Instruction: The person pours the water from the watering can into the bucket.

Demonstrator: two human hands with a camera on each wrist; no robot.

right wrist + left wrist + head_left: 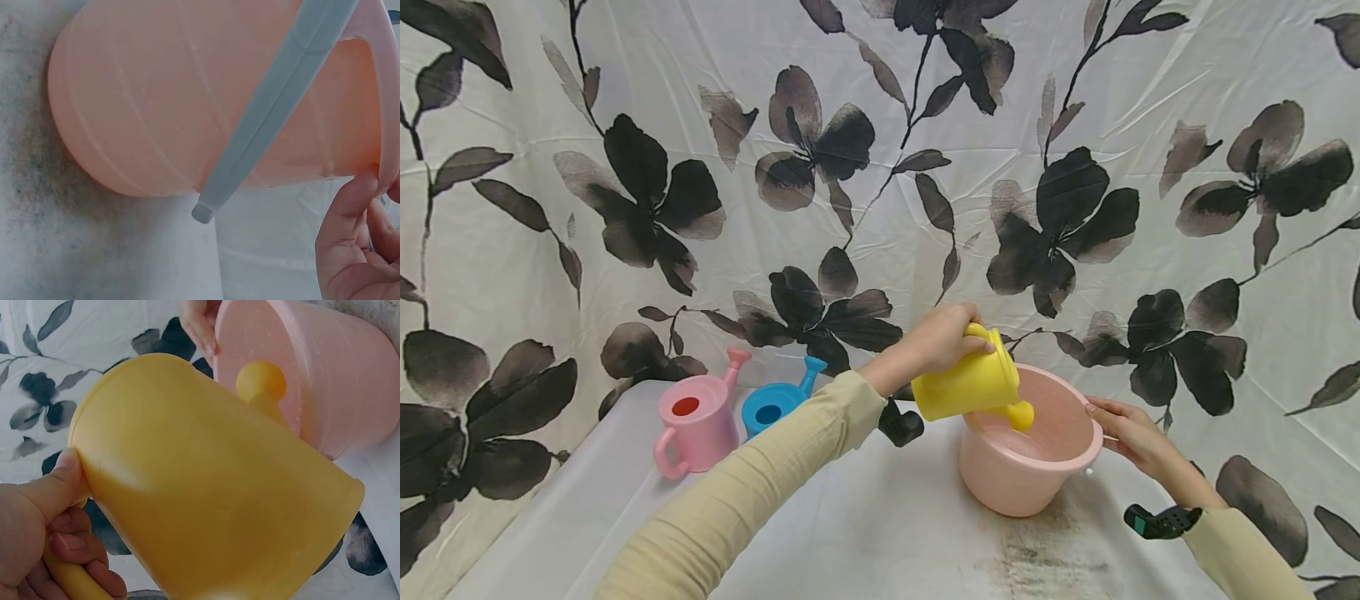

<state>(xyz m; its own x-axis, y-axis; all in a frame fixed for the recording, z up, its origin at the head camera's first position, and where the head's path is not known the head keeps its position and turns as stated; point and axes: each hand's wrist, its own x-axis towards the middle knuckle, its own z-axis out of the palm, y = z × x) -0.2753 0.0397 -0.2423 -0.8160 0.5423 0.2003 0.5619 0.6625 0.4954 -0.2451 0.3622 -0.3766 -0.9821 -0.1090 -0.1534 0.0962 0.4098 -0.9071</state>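
Note:
With fingers curled round its handle, my left hand (951, 337) holds a yellow watering can (966, 385) tipped over the near-left rim of a pink bucket (1011, 479). The can's round spout head (261, 380) points into the bucket's mouth. No stream of water is visible. My right hand (1138, 437) pinches the bucket's right rim, thumb outside and fingers partly hidden behind the rim in the right wrist view. A grey bail handle (275, 115) hangs across the bucket's side there. How much the bucket holds cannot be told.
A pink watering can (700, 421) and a blue watering can (769, 406) stand at the table's left, the blue one partly behind my left forearm. Dark smudges (1048, 550) mark the white table (865, 533) before the bucket. A floral curtain (880, 208) hangs behind.

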